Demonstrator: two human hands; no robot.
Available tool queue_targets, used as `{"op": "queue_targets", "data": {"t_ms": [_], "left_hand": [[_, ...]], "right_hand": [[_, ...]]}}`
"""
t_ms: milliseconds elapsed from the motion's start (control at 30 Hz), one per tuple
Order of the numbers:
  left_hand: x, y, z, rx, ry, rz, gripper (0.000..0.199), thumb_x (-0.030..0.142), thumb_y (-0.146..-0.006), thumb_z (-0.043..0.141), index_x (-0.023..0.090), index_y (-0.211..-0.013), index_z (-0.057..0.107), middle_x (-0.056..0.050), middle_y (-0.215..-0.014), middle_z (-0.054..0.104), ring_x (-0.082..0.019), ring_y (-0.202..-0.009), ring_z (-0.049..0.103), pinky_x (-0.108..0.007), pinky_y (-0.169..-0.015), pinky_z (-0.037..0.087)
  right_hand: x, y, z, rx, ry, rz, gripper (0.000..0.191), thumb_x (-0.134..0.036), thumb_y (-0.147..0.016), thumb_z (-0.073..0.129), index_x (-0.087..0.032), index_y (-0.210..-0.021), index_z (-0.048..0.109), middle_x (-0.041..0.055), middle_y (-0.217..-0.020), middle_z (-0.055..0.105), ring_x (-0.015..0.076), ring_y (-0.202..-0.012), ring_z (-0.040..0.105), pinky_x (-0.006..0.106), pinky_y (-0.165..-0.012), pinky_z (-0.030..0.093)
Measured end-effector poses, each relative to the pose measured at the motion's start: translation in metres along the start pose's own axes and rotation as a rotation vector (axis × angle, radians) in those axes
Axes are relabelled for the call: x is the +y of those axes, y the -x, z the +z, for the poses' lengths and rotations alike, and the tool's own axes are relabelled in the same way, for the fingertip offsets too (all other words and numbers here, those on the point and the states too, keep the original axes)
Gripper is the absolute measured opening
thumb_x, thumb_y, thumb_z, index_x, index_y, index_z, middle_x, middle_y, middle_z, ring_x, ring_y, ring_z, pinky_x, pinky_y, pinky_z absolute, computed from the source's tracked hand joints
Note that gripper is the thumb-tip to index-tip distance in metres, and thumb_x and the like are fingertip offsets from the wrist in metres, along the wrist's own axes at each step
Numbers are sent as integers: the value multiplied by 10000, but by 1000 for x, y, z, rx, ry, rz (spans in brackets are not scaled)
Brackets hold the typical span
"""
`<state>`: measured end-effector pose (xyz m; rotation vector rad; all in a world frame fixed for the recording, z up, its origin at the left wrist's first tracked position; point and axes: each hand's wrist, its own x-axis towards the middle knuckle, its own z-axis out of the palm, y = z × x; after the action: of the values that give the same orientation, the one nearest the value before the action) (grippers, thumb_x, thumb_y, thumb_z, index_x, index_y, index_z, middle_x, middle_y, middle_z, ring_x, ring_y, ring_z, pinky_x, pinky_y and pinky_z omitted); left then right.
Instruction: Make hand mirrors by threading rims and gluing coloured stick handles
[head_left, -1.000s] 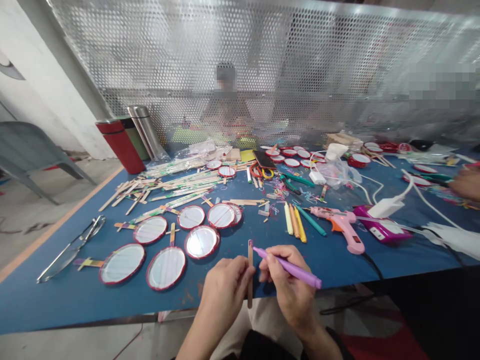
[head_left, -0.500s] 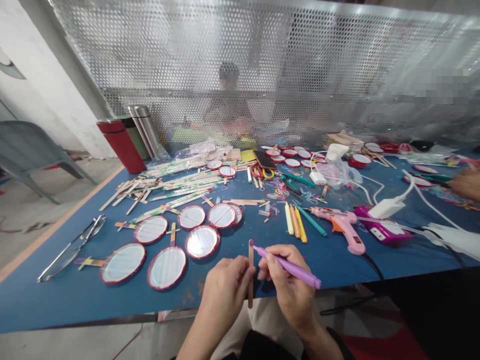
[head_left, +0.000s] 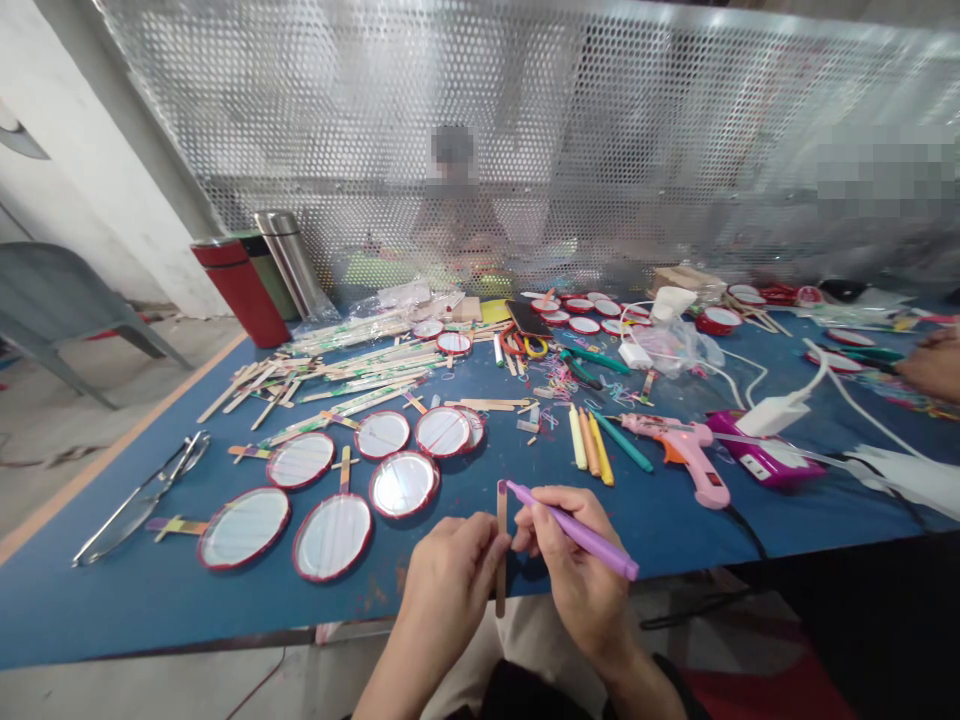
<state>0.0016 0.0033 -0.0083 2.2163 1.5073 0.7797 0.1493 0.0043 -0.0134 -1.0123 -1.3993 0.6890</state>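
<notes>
Near the table's front edge, my left hand [head_left: 456, 570] pinches a wooden craft stick [head_left: 502, 590] held upright. The top end of the stick is coloured purple. My right hand [head_left: 574, 560] grips a purple marker [head_left: 592, 540], its tip at the stick's coloured end. Left of the hands lie several round discs with red rims, such as one [head_left: 333, 537] with a stick handle. Yellow and orange markers [head_left: 591, 447] and a teal marker [head_left: 625, 442] rest beyond my right hand.
A pink glue gun [head_left: 694, 440] and a purple power strip [head_left: 757, 450] with white cables are at the right. Glasses [head_left: 146, 495] lie at the left. Loose sticks [head_left: 367, 375] and bottles [head_left: 244, 290] stand farther back. Another person's hand [head_left: 934, 368] is at the right edge.
The purple marker's tip has shifted very slightly at the stick's top, and more of that end looks purple. Both hands keep their hold.
</notes>
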Motion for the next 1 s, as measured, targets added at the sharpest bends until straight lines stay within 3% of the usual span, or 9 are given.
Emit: {"op": "queue_targets", "data": {"t_ms": [467,633,833,1000], "left_hand": [[2,-1,-3,-15,21,-3,269,233,-934,445,205,-681,532,15,-602,609,-146,-595,574,-211,-555,374],[2,0,-2,-26,20,-12,276,235,-938,437,205,-681,531,11,-617,618,-147,-613,579,-212,-572,387],[1,0,-2,-9,15,0,267,221,-931,448,202,-678,531,13,-611,606,-143,-602,574,-215,-560,370],[1,0,-3,-19,4,-2,258,220,-930,450,200,-688,535,14,-609,601,-143,-595,568,-217,-550,360]], "right_hand": [[0,0,0,-40,-9,-1,79,-198,-931,537,-221,-992,582,-16,-796,635,98,-604,632,218,-579,542],[-1,1,1,26,-25,12,74,-214,-935,528,-209,-984,582,-7,-789,630,107,-590,624,231,-560,538],[-1,0,1,-15,-12,16,65,-210,-930,538,-209,-971,588,-7,-786,629,106,-596,628,226,-569,540],[1,0,2,24,-40,19,61,-211,-930,538,-206,-969,586,-7,-775,629,103,-582,620,221,-551,531]]}}
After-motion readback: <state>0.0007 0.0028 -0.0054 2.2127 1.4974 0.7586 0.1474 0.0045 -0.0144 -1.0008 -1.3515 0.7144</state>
